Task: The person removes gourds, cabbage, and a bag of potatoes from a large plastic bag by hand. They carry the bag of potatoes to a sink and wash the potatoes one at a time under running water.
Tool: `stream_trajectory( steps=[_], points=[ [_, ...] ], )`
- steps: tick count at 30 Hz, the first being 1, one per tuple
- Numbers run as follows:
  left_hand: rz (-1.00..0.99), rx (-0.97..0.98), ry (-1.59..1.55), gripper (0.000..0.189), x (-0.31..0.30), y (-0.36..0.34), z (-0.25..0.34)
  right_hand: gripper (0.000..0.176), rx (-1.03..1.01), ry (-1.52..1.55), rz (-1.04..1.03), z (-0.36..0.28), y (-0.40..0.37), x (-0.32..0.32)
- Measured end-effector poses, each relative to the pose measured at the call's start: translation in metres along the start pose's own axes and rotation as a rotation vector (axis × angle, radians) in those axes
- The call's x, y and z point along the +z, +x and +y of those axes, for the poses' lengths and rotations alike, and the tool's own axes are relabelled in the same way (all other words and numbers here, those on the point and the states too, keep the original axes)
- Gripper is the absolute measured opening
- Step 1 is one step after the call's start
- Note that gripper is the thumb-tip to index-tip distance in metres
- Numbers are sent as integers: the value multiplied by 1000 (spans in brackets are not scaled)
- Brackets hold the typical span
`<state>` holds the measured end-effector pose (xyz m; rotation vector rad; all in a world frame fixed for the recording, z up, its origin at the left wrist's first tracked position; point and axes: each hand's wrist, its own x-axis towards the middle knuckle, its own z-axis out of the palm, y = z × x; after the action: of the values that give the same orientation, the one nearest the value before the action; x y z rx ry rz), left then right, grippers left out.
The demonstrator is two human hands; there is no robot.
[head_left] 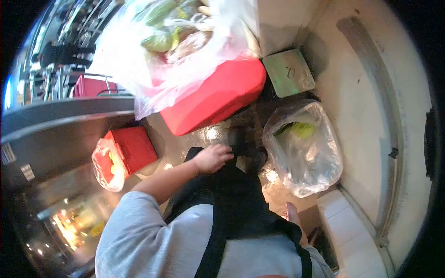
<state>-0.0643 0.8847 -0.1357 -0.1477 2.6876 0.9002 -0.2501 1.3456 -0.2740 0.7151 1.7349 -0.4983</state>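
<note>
Observation 1: the left hand [212, 158] lies on the black apron [241, 204], below the red crate [214, 96] and between it and the wearer's body. Its fingers [225, 151] are curled shut and appear clenched on a fold of the cloth, probably to pull it straight or hold it off the wet floor [211, 134].

Observation 2: the right hand [292, 215] hangs at the hip, well below and to the right of the crate. Only its edge shows, so whether it is released or clenched cannot be told.

Observation 3: the crate sits tilted, carrying a clear bag of vegetables [174, 41], presumably to keep produce off the floor. 1 open clear bag [303, 150] stands on the floor to the crate's lower right, mouth upward, likely for scraps. A smaller red box [135, 149] stands to the crate's lower left, beside the steel bench [60, 134].
</note>
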Motion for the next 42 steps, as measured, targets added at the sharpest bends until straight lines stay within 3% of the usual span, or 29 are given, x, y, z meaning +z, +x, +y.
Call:
stream_trajectory(
  steps=[1,3,4,6,7,8,9,11,12,13,15,17,19,21,22,24,25,26,27,29,30,33,36,39,40,42],
  points=[
    [217,12,11,47,-31,-6,10,53,1,-21,-89,-8,-15,-7],
    [501,-168,231,57,-92,-20,12,44,-223,-313,4,-49,-38,-16],
    [513,-350,289,68,-116,-27,4,39,-334,-457,53,-76,-46,-18],
    [555,-619,430,99,-163,-39,-16,41,-844,-543,131,-134,-44,-21],
    [524,-656,464,108,-185,-47,-30,40,-921,-525,241,-178,-71,-3],
    [498,-694,479,111,-197,-55,-46,43,-1133,-466,279,-223,-116,26],
    [448,-703,526,110,-205,-61,-66,44,-1236,-458,256,-268,-205,65],
    [334,-720,621,108,-210,-69,-114,42,-1677,-526,259,-337,-308,136],
    [475,-620,691,82,-205,-71,-140,41,-1794,-452,201,-360,-351,177],
    [380,-584,607,70,-196,-67,-175,38,-1952,-471,162,-382,-393,217],
    [181,-502,439,47,-180,-59,-235,35,-2003,-510,-44,-424,-432,294],
    [6,-478,262,34,-186,-61,-223,33,-1928,-572,-202,-472,-423,373],
    [-148,-308,222,33,-153,-68,-238,42,-1716,-1016,-40,-523,-380,440],
    [-273,-316,82,36,-148,-85,-226,47,-1488,-1061,369,-518,-367,482],
    [-215,-276,-42,40,-154,-99,-223,50,-1360,-1070,564,-513,-361,498],
    [-122,-185,-243,50,-169,-117,-224,52,-1355,-1029,737,-502,-341,517],
    [16,-121,-207,48,-177,-120,-230,53,-1352,-1013,824,-498,-337,522],
    [158,-60,-173,46,-186,-122,-238,38,-1374,-973,867,-500,-334,522],
    [300,1,-141,45,-195,-124,-244,33,-1548,-887,838,-507,-327,518],
    [539,-75,-12,43,-231,-127,-259,24,-1881,-694,762,-526,-312,500],
    [605,-116,55,46,-255,-127,-267,9,-1989,-549,640,-532,-314,493],
    [731,-339,205,54,-298,-118,-296,6,-1418,136,-148,-548,-333,467],
    [705,-464,292,60,-328,-113,-309,5,-1404,242,-460,-527,-408,452],
    [600,-488,111,64,-353,-114,-309,5,-1562,242,-361,-500,-433,451],
    [539,-545,5,66,-361,-113,-302,8,-1509,230,-307,-498,-414,447],
    [638,-517,-174,66,-361,-109,-304,14,-1488,88,-109,-485,-367,452]
  ],
)
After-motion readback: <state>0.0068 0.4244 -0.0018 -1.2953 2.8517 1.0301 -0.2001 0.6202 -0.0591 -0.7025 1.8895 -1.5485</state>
